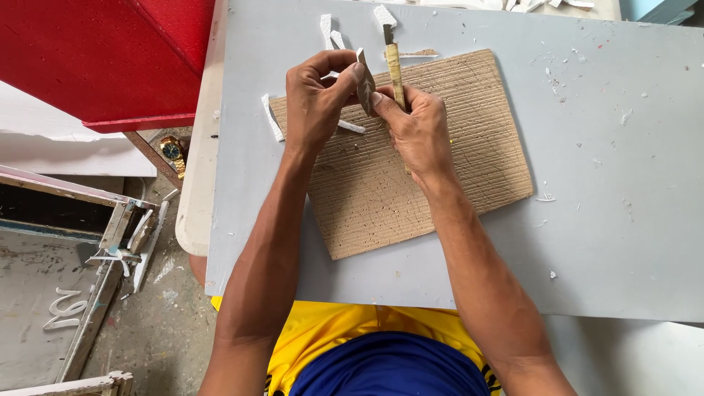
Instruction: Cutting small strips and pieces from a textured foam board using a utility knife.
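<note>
The person stood over a grey surface (601, 220) with both hands raised a little above a scored cardboard mat (411, 183) near the upper middle of the frame. The left hand (317, 99) was closed around a small grey-white piece (364, 81), pinching it between thumb and fingertips so that it stood on edge, tilted toward the other hand. The right hand (418, 125) was clenched on a knife (394, 62) with a yellowish handle, its blade end pointing up toward the top of the frame and lying just beside the piece, close enough that I could not tell whether they touched. To my eye the piece was held upright that way to offer its thin edge to the blade, and the mat lay underneath to take the cuts, judging by the many lines and pricks across it. So the piece sat between the two hands, nearer the left thumb, above the mat's upper left part. White scraps (272, 117) lay beside the mat's left edge and more near the top of the frame, with small flecks scattered to the right. At the left, off the surface, a red board (110, 51) leaned, and below it a wristwatch (173, 151) rested on a bar.
</note>
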